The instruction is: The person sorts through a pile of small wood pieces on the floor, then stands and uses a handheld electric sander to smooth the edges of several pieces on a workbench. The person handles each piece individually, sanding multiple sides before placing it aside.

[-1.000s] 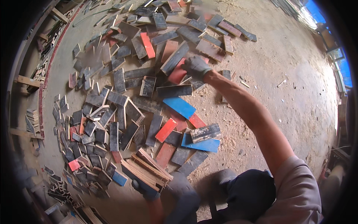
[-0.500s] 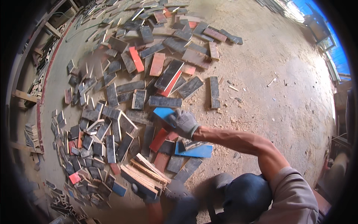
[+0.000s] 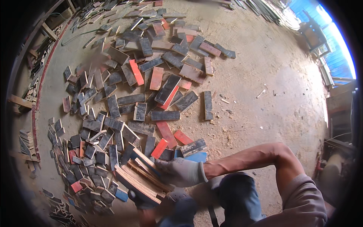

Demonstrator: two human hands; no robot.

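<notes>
Stack of thin wooden boards [image 3: 141, 179] sits in front of me, low, over my lap. My right hand [image 3: 179, 172], grey-gloved, lies flat on stack's top right end, fingers spread, pressing, not clenched. My left hand [image 3: 141, 196], dark-gloved, cups stack from underneath, fingers curled around lower edge. Scattered board offcuts [image 3: 124, 98], dark, red and blue, cover dusty floor [image 3: 264, 94] beyond. Blue piece [image 3: 196, 157] just beside right wrist.

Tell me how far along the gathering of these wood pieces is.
Done: a stack of boards is gathered, held underneath by the gloved left hand. In hand: the gloved right hand presses on that stack. Left: most scattered boards cover the dirt floor.
</notes>
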